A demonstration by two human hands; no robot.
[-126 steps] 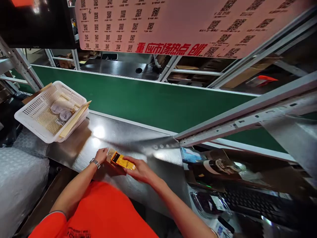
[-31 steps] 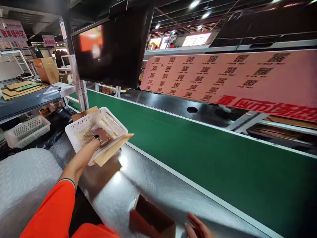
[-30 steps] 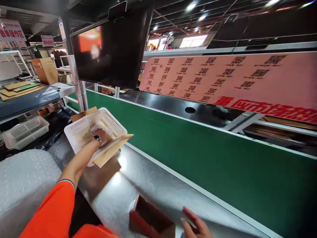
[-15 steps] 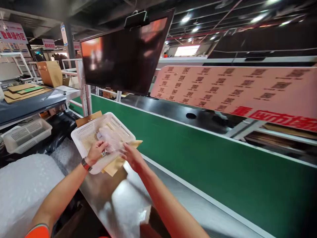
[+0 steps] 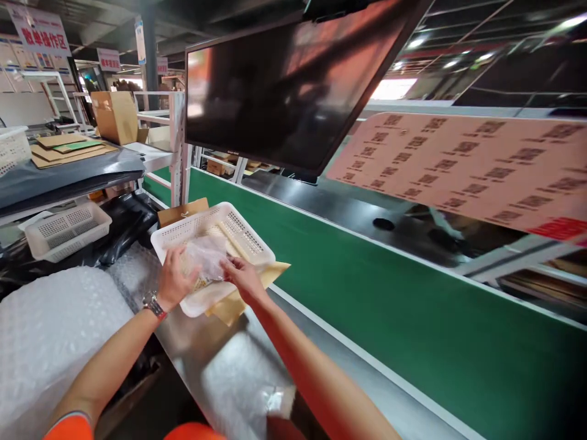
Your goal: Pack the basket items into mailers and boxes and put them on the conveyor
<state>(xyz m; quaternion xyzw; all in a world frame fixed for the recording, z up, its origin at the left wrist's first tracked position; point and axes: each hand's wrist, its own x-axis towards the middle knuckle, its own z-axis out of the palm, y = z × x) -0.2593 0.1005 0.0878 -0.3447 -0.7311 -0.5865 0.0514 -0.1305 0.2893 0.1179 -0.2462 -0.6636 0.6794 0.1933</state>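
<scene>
My right hand (image 5: 245, 280) is closed on the edge of a clear, whitish plastic packet (image 5: 208, 255), fingertips pinching its right side. The packet is over a white perforated plastic basket (image 5: 181, 234). At the basket's near left side is my left hand (image 5: 177, 278), its fingers apart and somewhat blurred, beside the packet. On that wrist is a watch (image 5: 153, 302). Inside the basket, pale yellowish items lie partly hidden under the packet. Brown paper envelopes (image 5: 228, 308) stick out from beneath the basket's near and right sides.
A green conveyor belt (image 5: 358, 293) runs along the right of the metal table (image 5: 220, 366). Bubble wrap (image 5: 64, 342) bulges at the left, near another white basket (image 5: 68, 229). A large screen (image 5: 284, 91) hangs ahead, with a pink code board (image 5: 458, 165) to its right.
My left hand has let go of the packet and its fingers have spread. My right hand has closed on the packet's right edge. The whole view has shifted, moving the basket rightward in the picture.
</scene>
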